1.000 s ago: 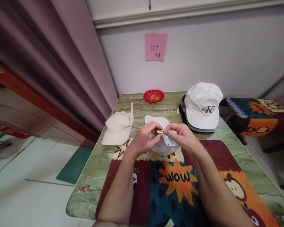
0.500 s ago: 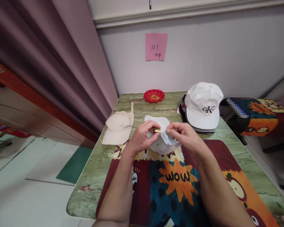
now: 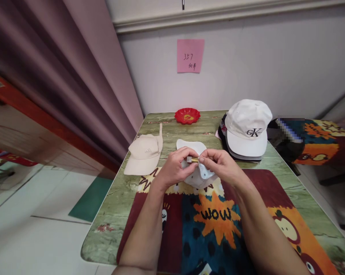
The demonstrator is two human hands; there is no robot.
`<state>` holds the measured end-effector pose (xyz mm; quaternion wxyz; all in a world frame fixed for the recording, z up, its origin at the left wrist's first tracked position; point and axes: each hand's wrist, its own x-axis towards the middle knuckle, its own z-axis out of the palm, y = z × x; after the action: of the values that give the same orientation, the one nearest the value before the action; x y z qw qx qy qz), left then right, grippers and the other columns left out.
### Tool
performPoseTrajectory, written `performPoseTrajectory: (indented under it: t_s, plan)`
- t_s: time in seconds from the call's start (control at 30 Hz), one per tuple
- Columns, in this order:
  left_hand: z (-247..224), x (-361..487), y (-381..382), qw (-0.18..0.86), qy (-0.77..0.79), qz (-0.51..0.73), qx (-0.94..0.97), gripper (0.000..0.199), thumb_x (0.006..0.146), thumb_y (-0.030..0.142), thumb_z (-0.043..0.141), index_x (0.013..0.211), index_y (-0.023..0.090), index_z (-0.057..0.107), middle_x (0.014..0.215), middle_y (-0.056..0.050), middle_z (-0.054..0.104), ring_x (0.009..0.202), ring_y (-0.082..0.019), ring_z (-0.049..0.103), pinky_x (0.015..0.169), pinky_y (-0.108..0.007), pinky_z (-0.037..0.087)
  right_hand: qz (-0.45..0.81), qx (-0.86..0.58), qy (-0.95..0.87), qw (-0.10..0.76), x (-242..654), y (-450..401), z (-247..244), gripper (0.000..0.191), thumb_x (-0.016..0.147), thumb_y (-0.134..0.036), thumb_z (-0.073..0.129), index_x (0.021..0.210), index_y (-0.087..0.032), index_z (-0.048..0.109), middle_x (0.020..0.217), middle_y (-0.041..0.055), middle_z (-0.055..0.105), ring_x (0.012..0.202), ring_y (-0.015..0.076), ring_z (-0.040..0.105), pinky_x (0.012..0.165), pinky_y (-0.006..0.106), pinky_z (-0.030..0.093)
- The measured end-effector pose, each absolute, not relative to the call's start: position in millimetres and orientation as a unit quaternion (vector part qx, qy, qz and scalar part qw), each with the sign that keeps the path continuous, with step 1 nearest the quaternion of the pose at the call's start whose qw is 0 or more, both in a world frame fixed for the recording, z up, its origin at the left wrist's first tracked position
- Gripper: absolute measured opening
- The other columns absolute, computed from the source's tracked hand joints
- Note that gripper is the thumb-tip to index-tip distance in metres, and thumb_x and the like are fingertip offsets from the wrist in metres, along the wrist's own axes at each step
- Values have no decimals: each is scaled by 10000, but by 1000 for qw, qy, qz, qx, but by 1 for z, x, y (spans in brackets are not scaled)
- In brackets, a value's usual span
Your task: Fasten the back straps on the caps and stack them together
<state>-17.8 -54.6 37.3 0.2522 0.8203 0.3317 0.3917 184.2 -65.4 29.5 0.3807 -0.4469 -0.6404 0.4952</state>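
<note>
A white cap [image 3: 199, 180] lies in front of me on the patterned mat, partly hidden by my hands. Its back strap [image 3: 189, 159] has a gold-coloured metal buckle [image 3: 195, 160] on it. My left hand [image 3: 176, 168] is closed, with thumb and index finger around the strap and buckle from the left. On the other side, my right hand [image 3: 220, 164] pinches the strap right beside the buckle. A pale piece of strap shows left of the buckle, between my left fingers.
A beige cap [image 3: 144, 154] with its strap sticking up lies to the left. On the right stands a stack of caps topped by a white one [image 3: 248, 128]. A red scalloped dish [image 3: 187, 116] sits at the back, before the wall with a pink note [image 3: 190, 55].
The buckle has shifted slightly right, towards my right fingertips, which are now closer to my left hand. A pale strap piece now shows at the buckle's left.
</note>
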Motion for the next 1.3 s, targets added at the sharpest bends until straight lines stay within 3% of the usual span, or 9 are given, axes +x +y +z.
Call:
performPoseTrajectory:
  t_s: [0.27, 0.7, 0.93, 1.3]
  plan:
    - [38, -23, -53, 254, 341, 396, 814, 147, 845, 145, 666, 985, 190, 662, 968, -47, 716, 909, -185, 665, 822, -305, 504, 488, -467, -638, 370, 186, -65, 30, 362, 866, -532, 650, 819, -174, 662, 649, -6, 575, 567, 116, 436, 533, 252, 325]
    - [38, -19, -55, 260, 330, 387, 821, 157, 852, 120, 648, 994, 186, 663, 975, -37, 715, 936, -177, 670, 861, -294, 497, 481, -471, -642, 366, 183, -64, 27, 292, 866, -460, 647, 784, -179, 638, 634, -14, 570, 541, 106, 404, 504, 250, 285]
    - [38, -28, -52, 251, 343, 396, 814, 145, 854, 140, 673, 995, 172, 663, 995, -50, 718, 949, -178, 670, 866, -290, 498, 507, -450, -634, 372, 190, -62, 28, 367, 890, -521, 633, 836, -160, 664, 665, 3, 588, 622, 131, 498, 573, 256, 357]
    - [38, -22, -52, 283, 319, 387, 818, 142, 858, 146, 695, 996, 175, 714, 983, -58, 737, 936, -186, 678, 864, -306, 501, 495, -458, -644, 362, 187, -61, 21, 302, 893, -469, 633, 826, -176, 665, 650, -8, 591, 582, 121, 463, 553, 266, 324]
